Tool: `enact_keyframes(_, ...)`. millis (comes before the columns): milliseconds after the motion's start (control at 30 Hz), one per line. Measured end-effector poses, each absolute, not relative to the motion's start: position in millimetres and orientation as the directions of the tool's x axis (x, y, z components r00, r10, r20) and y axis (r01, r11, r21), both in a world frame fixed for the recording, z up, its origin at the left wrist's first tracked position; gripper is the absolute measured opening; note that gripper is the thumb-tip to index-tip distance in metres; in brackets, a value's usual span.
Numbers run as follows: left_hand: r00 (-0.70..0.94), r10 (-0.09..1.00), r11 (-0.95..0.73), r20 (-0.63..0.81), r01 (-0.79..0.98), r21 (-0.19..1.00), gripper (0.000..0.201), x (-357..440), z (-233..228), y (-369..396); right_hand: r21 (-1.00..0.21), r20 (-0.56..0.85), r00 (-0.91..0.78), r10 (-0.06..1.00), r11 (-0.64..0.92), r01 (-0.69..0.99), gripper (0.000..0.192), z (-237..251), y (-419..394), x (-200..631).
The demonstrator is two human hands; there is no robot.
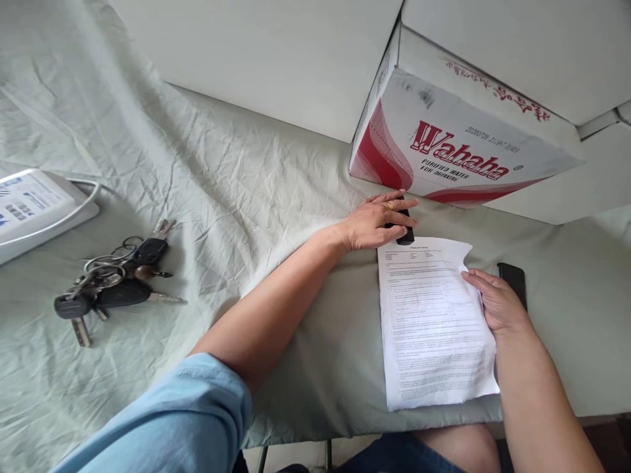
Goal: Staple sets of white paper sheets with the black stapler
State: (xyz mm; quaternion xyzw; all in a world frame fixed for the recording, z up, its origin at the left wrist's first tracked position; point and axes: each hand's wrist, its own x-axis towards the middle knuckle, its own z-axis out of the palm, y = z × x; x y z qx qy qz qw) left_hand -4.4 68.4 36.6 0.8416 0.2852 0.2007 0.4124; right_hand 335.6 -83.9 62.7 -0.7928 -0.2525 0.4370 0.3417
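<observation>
A printed sheet of paper (pixel 434 322), its text in small lines and its right edge crumpled, lies near the table's front edge. My right hand (pixel 497 302) pinches that sheet by its upper right edge, thumb on top. Just above the sheet's top edge is a small black block-like object (pixel 406 235), whose kind I cannot make out. Over it lies my left hand (pixel 377 220), palm down with fingers stretched and spread, a ring on one finger; the hand partly hides the object. Partly behind my right hand lies a dark phone-like object (pixel 513 284).
A white and red Wahaha water carton (pixel 458 138) stands at the back, against white panels (pixel 276 59). On the left are a bunch of keys (pixel 118 276) and a white device with a cable (pixel 44 210). A wrinkled pale green cloth (pixel 236 177) covers the table.
</observation>
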Motion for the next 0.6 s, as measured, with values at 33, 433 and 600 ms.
enact_keyframes(33,0.748,0.655,-0.497,0.104,0.324,0.805,0.045,-3.7,35.9,68.0,-0.763,-0.519,0.489,0.701,-0.638,0.106,0.059,62.2,-83.5,336.8)
enact_keyframes(433,0.677,0.732,-0.482,0.077,0.436,0.760,0.037,2.6,38.6,59.3,-0.798,-0.502,0.378,0.778,-0.585,0.144,0.072,68.9,-97.0,319.9)
enact_keyframes(600,0.507,0.840,-0.441,0.192,0.432,0.787,0.053,3.0,25.6,69.5,-0.790,-0.506,0.371,0.779,-0.591,0.163,0.066,76.6,-125.7,315.2)
